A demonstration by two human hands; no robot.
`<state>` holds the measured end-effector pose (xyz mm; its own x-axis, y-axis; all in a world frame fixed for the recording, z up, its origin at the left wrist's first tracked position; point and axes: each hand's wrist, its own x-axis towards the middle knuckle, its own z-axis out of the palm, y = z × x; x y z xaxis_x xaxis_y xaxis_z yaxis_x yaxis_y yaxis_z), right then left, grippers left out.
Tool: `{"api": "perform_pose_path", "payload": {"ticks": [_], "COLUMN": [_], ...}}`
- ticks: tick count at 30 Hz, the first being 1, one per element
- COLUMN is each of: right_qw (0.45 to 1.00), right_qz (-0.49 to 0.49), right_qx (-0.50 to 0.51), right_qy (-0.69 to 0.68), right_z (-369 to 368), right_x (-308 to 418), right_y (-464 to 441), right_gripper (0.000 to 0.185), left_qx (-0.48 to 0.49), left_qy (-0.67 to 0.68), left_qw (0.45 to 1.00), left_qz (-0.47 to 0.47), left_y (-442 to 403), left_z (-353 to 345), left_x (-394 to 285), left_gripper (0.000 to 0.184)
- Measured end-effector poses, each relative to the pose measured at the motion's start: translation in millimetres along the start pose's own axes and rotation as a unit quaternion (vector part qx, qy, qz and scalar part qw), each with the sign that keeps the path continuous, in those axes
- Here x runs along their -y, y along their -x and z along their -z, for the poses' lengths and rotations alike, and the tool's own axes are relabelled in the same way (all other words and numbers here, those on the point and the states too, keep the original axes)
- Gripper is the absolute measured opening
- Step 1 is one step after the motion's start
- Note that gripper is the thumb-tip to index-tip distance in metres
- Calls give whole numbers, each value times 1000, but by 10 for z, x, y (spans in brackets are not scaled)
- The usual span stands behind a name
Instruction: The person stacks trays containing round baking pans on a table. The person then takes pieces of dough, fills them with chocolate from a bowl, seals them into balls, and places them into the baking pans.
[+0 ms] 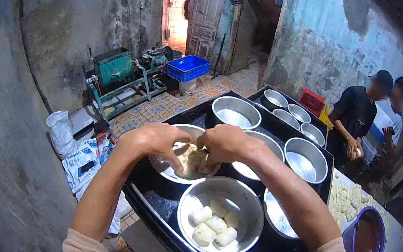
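Observation:
My left hand (pixel 154 141) curves over the left side of a round metal pan (pixel 163 168), thumb and fingers around pale dough pieces (pixel 190 160) inside it. From the right, my right hand (pixel 225 141) reaches into the same pan with its fingers bent down onto the dough. Part of the dough is covered by my fingers. Nearer to me stands another metal pan (pixel 248 228), where several rounded dough pieces (pixel 216 224) lie grouped at the bottom. Both pans rest on a large black tray (pixel 158 201).
More metal pans (pixel 305 161) stand on this tray and on a second black tray behind. At right, a purple bucket (pixel 363 244) sits on a table with dough pieces (pixel 348 199). Two people (pixel 359 109) stand beyond it. A green machine (pixel 114 67) and blue crate (pixel 188 68) are at back left.

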<state>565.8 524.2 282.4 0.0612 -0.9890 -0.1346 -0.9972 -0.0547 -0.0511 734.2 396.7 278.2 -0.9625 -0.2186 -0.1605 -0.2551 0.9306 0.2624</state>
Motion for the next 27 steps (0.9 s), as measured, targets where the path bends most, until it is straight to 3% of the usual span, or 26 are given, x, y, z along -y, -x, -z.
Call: {"api": "perform_pose_path", "payload": {"ticks": [5,6,7,8,10,11,12,14,16,18,20,21,23,25,26,27], "right_qw": [993,985,982,988,981,979,977,957,942,923,907,887,892,861,860,818], "right_qz": [55,56,56,50,65,92,61,55,55,40,-2,22,-78,-130,-186,-269], "right_qx": [-102,-162,-178,-147,-181,-178,-204,-280,-331,-383,-418,-454,-444,-478,-456,-459], "right_qy": [15,-22,-6,-16,32,26,16,46,20,1,-47,-86,-42,-116,-134,-217], "right_z": [-158,-391,-463,-309,-336,-209,-207,-76,117,128,100,4,-271,-691,-866,-1071], "right_x": [168,66,57,132,100,128,164,172,178,71,66,22,-43,-201,-185,-173], "right_y": [18,-159,-218,-72,-65,42,86,429,1081,1673,2363,2716,3351,4020,4388,4705], "right_gripper": [25,46,54,55,42,25,20,16,14,15,12,14,21,23,23,25], "left_qx": [-45,-61,-91,-86,-79,-109,-126,-162,-268,-310,-317,-373,-377,-365,-372,-386], "left_qy": [-29,-13,-15,-2,49,82,70,72,-18,37,18,0,4,33,50,67], "left_qw": [998,998,995,996,996,990,989,983,958,949,944,921,913,902,890,874], "left_qz": [14,2,-35,-3,-4,-20,-16,-51,-100,-43,-92,-111,-158,-227,-259,-288], "left_y": [103,144,116,136,192,190,277,334,494,633,892,971,1362,1610,1727,1821], "left_z": [-111,-96,-210,-184,-85,-153,-145,-134,-116,-99,-37,-121,-264,-456,-531,-593], "left_x": [-99,-128,56,-22,-198,-30,-115,-115,-282,-765,-830,-736,-1071,-1360,-1515,-1699], "left_gripper": [71,72,72,65,63,64,66,61,54,37,23,13,14,19,22,25]}}
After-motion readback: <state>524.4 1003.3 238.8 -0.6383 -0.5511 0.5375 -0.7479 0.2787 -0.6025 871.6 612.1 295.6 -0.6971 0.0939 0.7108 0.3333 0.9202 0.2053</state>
